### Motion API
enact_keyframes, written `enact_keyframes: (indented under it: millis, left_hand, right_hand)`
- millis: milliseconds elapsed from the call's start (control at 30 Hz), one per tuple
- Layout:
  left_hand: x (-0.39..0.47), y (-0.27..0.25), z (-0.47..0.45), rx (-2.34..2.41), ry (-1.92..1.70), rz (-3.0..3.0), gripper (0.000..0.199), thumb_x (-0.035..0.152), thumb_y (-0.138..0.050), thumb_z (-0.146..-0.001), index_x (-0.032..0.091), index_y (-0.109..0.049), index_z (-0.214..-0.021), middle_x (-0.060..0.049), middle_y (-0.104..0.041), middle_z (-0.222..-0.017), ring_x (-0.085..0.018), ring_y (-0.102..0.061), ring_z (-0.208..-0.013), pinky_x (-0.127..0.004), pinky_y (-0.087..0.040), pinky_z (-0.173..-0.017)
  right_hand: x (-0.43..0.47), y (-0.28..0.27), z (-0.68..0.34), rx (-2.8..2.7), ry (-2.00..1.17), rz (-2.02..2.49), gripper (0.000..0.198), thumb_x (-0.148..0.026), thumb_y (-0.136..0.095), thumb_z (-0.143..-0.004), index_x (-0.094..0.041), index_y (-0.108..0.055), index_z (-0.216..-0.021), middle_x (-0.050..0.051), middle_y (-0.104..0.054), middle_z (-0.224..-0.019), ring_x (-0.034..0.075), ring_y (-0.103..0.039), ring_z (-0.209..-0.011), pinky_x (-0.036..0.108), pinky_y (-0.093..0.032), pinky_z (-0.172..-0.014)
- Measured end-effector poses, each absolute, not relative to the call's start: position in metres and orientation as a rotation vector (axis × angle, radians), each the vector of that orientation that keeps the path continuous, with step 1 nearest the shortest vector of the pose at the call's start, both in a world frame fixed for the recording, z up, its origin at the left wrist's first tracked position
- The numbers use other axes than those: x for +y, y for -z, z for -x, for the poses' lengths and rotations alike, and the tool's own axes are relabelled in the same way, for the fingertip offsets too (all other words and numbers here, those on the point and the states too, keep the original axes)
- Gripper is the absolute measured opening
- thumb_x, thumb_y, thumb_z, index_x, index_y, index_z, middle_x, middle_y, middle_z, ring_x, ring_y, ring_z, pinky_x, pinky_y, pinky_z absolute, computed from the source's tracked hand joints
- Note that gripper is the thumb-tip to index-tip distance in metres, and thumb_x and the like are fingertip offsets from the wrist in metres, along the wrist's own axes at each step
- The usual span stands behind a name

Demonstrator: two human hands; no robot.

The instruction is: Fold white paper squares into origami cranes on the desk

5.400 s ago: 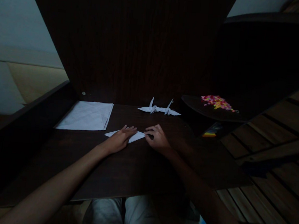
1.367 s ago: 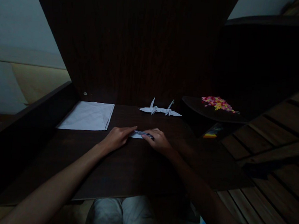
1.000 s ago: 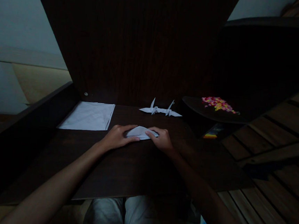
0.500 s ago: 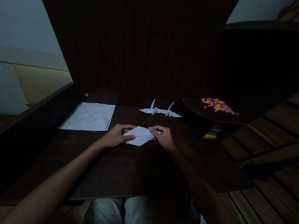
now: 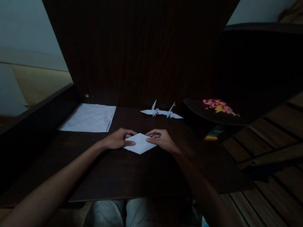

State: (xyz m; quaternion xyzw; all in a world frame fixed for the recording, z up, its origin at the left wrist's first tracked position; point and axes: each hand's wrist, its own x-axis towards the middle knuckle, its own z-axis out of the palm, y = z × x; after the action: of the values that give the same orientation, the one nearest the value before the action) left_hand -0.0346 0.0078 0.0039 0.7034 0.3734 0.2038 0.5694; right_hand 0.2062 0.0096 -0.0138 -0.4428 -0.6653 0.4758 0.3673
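A folded white sheet of paper (image 5: 141,146), diamond-shaped, is held between both hands just above or on the dark desk. My left hand (image 5: 117,138) grips its left corner, thumb on top and fingers behind. At the right corner my right hand (image 5: 162,140) pinches it the same way, its thumb lying on the upper face. The fingertips behind the paper are partly hidden. Beyond the hands, two joined white paper cranes (image 5: 162,113) stand near the back panel, their pointed ends sticking up and out.
A stack of white paper (image 5: 89,118) lies at the back left of the dark desk (image 5: 124,181). Small pink, red and yellow pieces (image 5: 219,106) are heaped on a rounded shelf (image 5: 194,108) at right. A raised side board (image 5: 29,117) edges the left.
The folded paper has turned slightly and moved a little nearer to me. My right hand has shifted its hold, its thumb now flat across the right corner.
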Motion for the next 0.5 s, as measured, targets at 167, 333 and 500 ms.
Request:
enact_keyframes:
  millis: [167,333,500]
  left_hand:
    - [0.0086,-0.0038,0.0338,0.885,-0.503,-1.63,0.05,0.032,-0.071,-0.07,0.011,-0.06,-0.115,-0.005,-0.07,-0.084,-0.014,-0.06,-0.068,-0.022,-0.042,-0.055]
    - [0.0089,-0.003,0.0342,0.891,-0.519,-1.676,0.046,0.032,-0.069,-0.072,0.011,-0.062,-0.113,-0.006,-0.07,-0.086,-0.015,-0.061,-0.069,-0.022,-0.043,-0.055]
    - [0.0095,-0.0015,0.0341,0.902,-0.519,-1.69,0.047,0.033,-0.069,-0.072,0.013,-0.062,-0.114,-0.006,-0.07,-0.088,-0.016,-0.062,-0.073,-0.025,-0.045,-0.061]
  right_hand:
    - [0.0107,0.0159,-0.2055,-1.738,-1.189,1.126,0.037,-0.031,-0.075,-0.063,-0.011,-0.071,-0.094,0.005,-0.07,-0.078,0.011,-0.06,-0.061,0.021,-0.044,-0.054]
    - [0.0088,0.0152,-0.2056,-1.79,-1.26,1.065,0.042,-0.029,-0.072,-0.067,-0.015,-0.07,-0.107,0.008,-0.072,-0.096,0.015,-0.064,-0.074,0.025,-0.05,-0.064]
    - [0.0083,0.0151,-0.2053,-1.751,-1.348,1.067,0.044,-0.028,-0.073,-0.065,-0.015,-0.07,-0.106,0.009,-0.073,-0.099,0.017,-0.066,-0.075,0.028,-0.052,-0.066]
